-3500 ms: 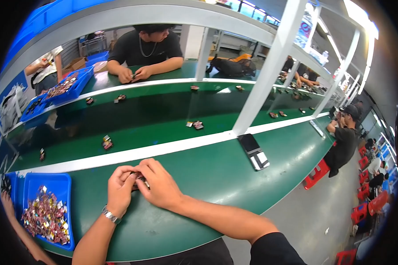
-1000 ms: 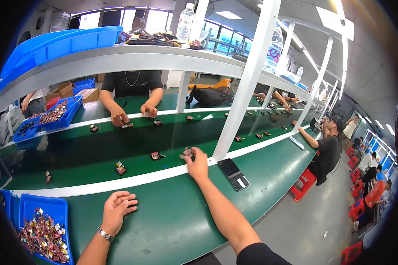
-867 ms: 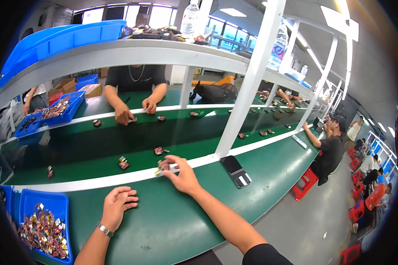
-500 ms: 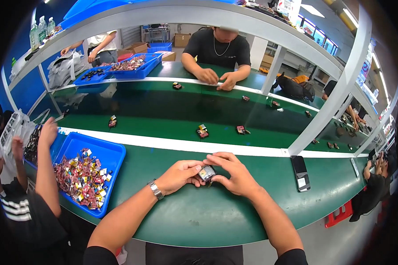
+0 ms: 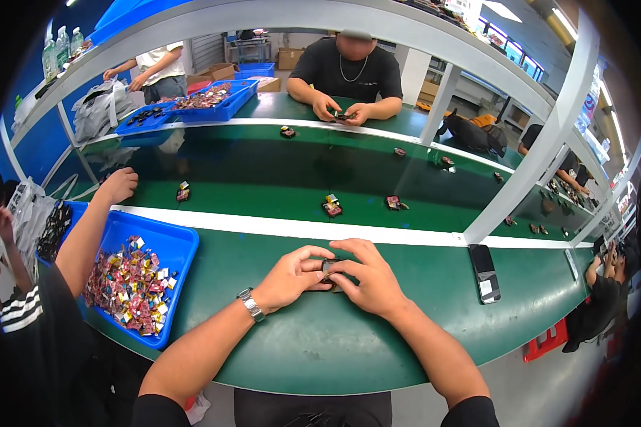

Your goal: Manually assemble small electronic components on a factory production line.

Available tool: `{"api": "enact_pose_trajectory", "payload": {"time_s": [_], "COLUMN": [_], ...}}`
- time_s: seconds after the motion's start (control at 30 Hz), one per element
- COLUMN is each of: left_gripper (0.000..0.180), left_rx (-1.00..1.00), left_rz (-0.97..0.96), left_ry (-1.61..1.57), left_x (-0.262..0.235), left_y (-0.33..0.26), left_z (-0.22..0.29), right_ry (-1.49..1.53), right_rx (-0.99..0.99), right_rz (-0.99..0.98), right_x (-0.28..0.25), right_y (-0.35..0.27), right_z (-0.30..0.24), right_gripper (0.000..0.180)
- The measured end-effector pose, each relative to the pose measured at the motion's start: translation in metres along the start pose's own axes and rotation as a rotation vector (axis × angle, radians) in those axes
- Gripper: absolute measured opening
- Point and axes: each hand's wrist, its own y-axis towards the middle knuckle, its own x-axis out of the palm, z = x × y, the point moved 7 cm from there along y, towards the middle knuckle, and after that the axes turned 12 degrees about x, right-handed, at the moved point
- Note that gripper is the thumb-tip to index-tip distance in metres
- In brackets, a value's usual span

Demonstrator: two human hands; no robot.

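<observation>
Just above the green tabletop (image 5: 285, 356), a small black electronic casing (image 5: 328, 266) is between my two hands, its surface mostly covered by fingers. My left hand (image 5: 292, 276), with a metal watch on the wrist, grips its left side with thumb and fingers. From the right, my right hand (image 5: 369, 279) closes thumb and fingertips on the same casing. What lies inside the casing is hidden.
Left of my arms stands a blue bin (image 5: 185, 249) heaped with small circuit parts (image 5: 132, 292). A phone (image 5: 483, 274) lies to the right. Several small assemblies (image 5: 332, 206) sit on the green conveyor. A co-worker's arm (image 5: 85, 242) reaches over the bin; another person (image 5: 345, 78) works opposite.
My fingers have closed further over the casing, covering its pale face. The co-worker's hand at the left moved right over the belt. The person opposite now holds a small dark part.
</observation>
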Motion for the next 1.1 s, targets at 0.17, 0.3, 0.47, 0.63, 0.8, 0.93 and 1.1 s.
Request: {"api": "enact_pose_trajectory", "payload": {"time_s": [0.17, 0.3, 0.47, 0.63, 0.8, 0.93, 1.1], "left_gripper": [0.043, 0.041, 0.034, 0.028, 0.027, 0.025, 0.025], "left_rx": [0.069, 0.091, 0.052, 0.060, 0.066, 0.083, 0.096], "left_rz": [-0.043, 0.049, 0.037, 0.046, 0.062, 0.124, 0.172], "left_ry": [-0.040, 0.020, 0.098, 0.120, 0.134, 0.141, 0.182], "left_x": [-0.006, -0.020, -0.006, -0.006, -0.003, -0.005, -0.023], "left_y": [0.000, -0.014, -0.001, -0.005, -0.002, -0.001, -0.017], "left_z": [-0.004, 0.003, -0.005, -0.002, -0.003, -0.001, 0.005], "right_ry": [0.053, 0.191, 0.210, 0.324, 0.308, 0.241, 0.218], "right_rx": [-0.056, -0.076, 0.001, 0.073, 0.159, 0.065, -0.118], "right_rz": [0.093, 0.069, 0.003, -0.126, -0.099, 0.014, 0.039], "right_x": [0.003, 0.020, 0.009, 0.015, 0.012, 0.013, 0.025], "right_y": [-0.002, 0.005, -0.003, -0.003, -0.005, -0.004, 0.005], "right_z": [0.000, -0.002, 0.011, 0.010, 0.016, 0.011, -0.010], "right_gripper": [0.016, 0.009, 0.010, 0.009, 0.008, 0.008, 0.016]}}
